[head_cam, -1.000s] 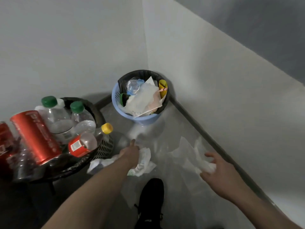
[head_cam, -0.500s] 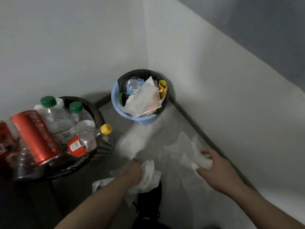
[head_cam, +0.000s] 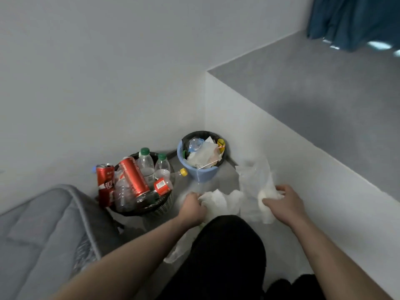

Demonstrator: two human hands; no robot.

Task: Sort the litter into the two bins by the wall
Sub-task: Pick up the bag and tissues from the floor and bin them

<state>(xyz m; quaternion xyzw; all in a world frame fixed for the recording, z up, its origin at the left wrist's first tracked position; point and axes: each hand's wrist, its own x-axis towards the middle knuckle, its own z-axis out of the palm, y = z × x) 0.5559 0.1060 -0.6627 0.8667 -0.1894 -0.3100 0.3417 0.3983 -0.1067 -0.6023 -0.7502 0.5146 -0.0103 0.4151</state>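
I saw the left hand [head_cam: 192, 207] gripping a crumpled white tissue [head_cam: 220, 202] above the floor, in front of the blue bin [head_cam: 200, 173]. The right hand [head_cam: 283, 204] had its fingers curled around a second tissue wad [head_cam: 267, 195] with thin clear plastic. I judged both very light and soft; bunching them whole in the fist seemed best.

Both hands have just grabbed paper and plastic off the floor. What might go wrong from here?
1. The blue bin already holds paper up to its rim, so more tissue could spill out.
2. The left hand grips crumpled tissue with a loose tail, which may drop.
3. The black bin is heaped; a red can leans over its edge and could topple if bumped.
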